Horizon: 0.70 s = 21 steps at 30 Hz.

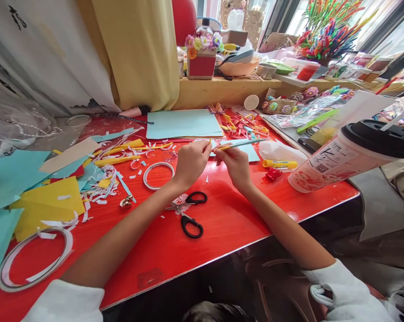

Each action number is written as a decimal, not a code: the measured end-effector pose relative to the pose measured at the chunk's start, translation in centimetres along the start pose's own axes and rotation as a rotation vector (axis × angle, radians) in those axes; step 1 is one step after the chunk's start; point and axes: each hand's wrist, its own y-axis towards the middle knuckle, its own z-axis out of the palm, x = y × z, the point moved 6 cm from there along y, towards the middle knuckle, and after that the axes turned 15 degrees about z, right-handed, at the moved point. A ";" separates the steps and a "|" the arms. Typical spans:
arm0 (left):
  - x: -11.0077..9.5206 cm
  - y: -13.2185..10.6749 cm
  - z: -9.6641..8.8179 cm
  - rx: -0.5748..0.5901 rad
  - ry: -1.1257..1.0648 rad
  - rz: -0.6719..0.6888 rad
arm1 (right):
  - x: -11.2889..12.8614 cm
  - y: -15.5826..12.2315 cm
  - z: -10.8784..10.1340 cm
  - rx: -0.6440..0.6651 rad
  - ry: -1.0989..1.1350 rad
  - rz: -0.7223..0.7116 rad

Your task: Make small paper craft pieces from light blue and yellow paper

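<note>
Above the red table, my left hand (193,163) is closed in a pinch, with a small yellow tip showing at its fingers. Close beside it, my right hand (234,163) pinches a thin paper strip (245,143), yellow near the fingers and light blue toward its right end. Whether one strip runs through both hands is hidden by the fingers. Black-handled scissors (188,214) lie partly spread below my hands. A roll of tape (159,175) rests left of my left wrist. Behind my right hand lies a small light blue sheet (253,154).
Paper scraps (103,183), yellow paper (50,201) and a larger tape roll (67,246) cover the left side. Light blue sheets (183,123) lie at the back. On the right are a yellow glue stick (279,164) and a tall lidded cup (336,156).
</note>
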 end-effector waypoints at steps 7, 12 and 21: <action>1.0 -0.8 1.4 -0.043 -0.245 -0.119 | -0.8 0.6 -0.1 0.103 0.042 0.104; 1.8 -1.3 2.3 -0.045 -0.402 -0.191 | -1.3 0.8 -0.1 0.162 0.073 0.158; 1.0 -0.6 0.7 -0.139 -0.363 -0.134 | -2.2 0.9 0.9 0.302 0.491 0.356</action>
